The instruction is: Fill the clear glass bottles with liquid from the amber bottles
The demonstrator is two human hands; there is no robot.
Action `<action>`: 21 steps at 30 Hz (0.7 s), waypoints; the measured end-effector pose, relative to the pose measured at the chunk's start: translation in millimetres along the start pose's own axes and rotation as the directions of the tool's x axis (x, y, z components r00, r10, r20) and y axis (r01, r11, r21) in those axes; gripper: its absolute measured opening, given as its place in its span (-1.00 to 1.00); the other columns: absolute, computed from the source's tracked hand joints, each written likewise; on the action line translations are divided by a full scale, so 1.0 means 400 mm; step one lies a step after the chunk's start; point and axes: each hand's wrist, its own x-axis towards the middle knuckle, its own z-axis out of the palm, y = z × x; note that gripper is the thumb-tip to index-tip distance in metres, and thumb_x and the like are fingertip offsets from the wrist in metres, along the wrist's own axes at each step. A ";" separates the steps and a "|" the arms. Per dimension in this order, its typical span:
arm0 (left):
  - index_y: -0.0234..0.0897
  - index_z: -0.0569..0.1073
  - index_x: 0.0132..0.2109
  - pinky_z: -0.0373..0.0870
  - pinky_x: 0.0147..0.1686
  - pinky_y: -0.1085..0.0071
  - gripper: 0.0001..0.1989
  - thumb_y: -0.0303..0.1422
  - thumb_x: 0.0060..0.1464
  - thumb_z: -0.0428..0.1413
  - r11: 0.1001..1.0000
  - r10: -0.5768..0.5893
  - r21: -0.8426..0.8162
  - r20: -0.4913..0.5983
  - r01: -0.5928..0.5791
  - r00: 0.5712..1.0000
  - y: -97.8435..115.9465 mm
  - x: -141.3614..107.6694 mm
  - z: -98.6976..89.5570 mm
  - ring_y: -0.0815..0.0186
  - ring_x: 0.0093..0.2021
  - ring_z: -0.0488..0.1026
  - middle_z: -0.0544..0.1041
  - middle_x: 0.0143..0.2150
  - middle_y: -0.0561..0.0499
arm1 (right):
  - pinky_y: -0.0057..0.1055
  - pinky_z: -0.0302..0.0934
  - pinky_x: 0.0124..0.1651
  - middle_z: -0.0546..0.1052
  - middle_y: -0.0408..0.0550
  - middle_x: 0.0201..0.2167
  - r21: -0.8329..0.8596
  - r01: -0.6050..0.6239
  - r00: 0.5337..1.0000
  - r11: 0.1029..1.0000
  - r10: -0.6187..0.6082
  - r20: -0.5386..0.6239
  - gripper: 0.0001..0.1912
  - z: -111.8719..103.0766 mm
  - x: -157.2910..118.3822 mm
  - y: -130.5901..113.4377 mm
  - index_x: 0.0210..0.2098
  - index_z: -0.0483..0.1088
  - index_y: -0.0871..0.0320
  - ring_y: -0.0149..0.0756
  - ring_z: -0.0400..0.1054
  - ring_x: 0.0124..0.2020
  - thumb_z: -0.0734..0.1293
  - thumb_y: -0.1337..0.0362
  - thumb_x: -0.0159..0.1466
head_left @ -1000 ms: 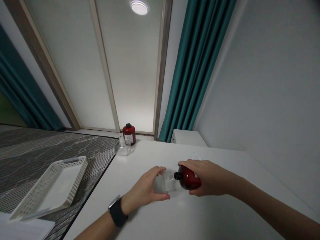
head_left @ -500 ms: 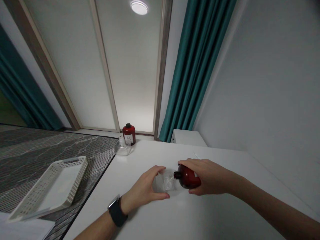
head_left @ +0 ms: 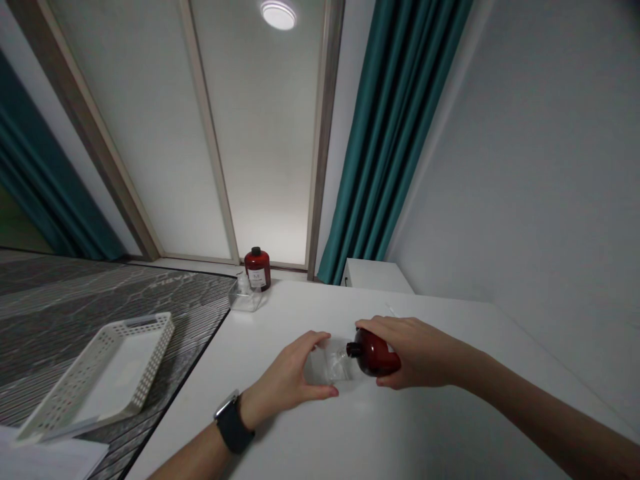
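Right, so right hand (head_left: 417,350) wraps tipped red bottle (head_left: 376,355), neck left toward clear container (head_left: 340,366); left hand (head_left: 287,377), spread wide, grips container.

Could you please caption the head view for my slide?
Left hand around clear container, right hand holding red bottle tipped toward it.

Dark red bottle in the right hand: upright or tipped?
Tipped: the right hand holds the dark red bottle with its black neck pointing left.
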 end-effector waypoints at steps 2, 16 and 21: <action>-0.23 0.25 0.22 0.40 0.10 0.14 -0.23 -0.26 -0.07 0.42 1.000 -0.001 0.000 0.002 0.001 1.000 -0.001 0.001 0.000 0.07 0.05 0.46 0.48 0.09 -0.13 | -0.11 0.26 -0.02 0.50 0.06 0.05 0.002 0.004 1.000 1.000 -0.004 -0.010 -0.25 0.001 0.001 0.001 0.21 0.24 0.05 0.04 0.42 -0.02 0.48 0.13 0.06; -0.21 0.25 0.23 0.40 0.09 0.14 -0.22 -0.26 -0.07 0.42 1.000 -0.005 0.007 -0.006 0.005 1.000 -0.009 0.001 0.004 0.08 0.05 0.46 0.48 0.10 -0.12 | -0.11 0.25 0.02 0.50 0.10 0.06 -0.025 0.023 0.999 0.999 -0.024 -0.036 -0.23 0.009 0.005 0.009 0.22 0.24 0.06 0.07 0.41 0.02 0.49 0.12 0.06; -0.21 0.25 0.23 0.40 0.09 0.13 -0.23 -0.26 -0.07 0.42 1.000 -0.008 0.005 -0.005 0.008 1.000 -0.009 0.000 0.004 0.08 0.05 0.46 0.48 0.10 -0.12 | -0.11 0.26 0.01 0.51 0.09 0.05 -0.024 0.020 0.999 1.000 -0.021 -0.026 -0.22 0.006 0.005 0.008 0.24 0.23 0.06 0.05 0.41 0.00 0.49 0.13 0.06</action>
